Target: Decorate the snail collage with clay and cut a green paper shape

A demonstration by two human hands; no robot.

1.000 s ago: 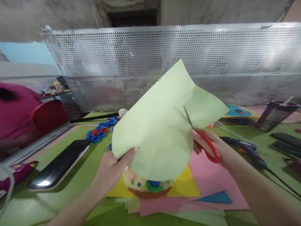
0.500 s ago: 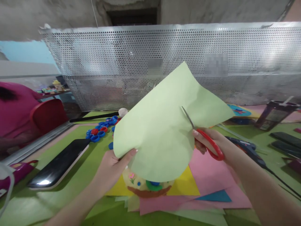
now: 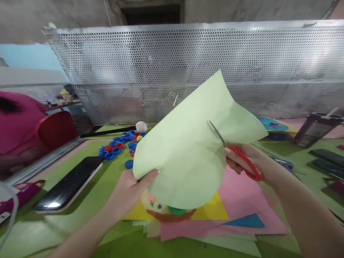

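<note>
A large sheet of pale green paper [image 3: 182, 143] hangs tilted in front of me, its lower edge cut to a curve. My left hand [image 3: 139, 184] pinches its lower left edge, thumb on the near face. My right hand [image 3: 247, 161] is closed on red-handled scissors [image 3: 248, 166] at the paper's right edge. One blade lies across the near face; the other is hidden behind the sheet. Below the paper, partly covered by it, sits a cream and brown decorated piece [image 3: 153, 208] with a small pink flower. Yellow paper [image 3: 215, 209] lies under that piece.
Pink paper [image 3: 249, 197] and a blue paper triangle [image 3: 247, 221] lie on the green table. On the left are a black phone [image 3: 71, 184] and several bottle caps [image 3: 116, 150]. A dark cup [image 3: 314, 129] stands right. A perforated metal panel [image 3: 107, 71] runs behind. A person in pink [image 3: 18, 125] sits far left.
The paper and both hands have shifted slightly right, the right hand furthest. The scissors stay at the sheet's right edge. More bottle caps show beside the paper's left edge.
</note>
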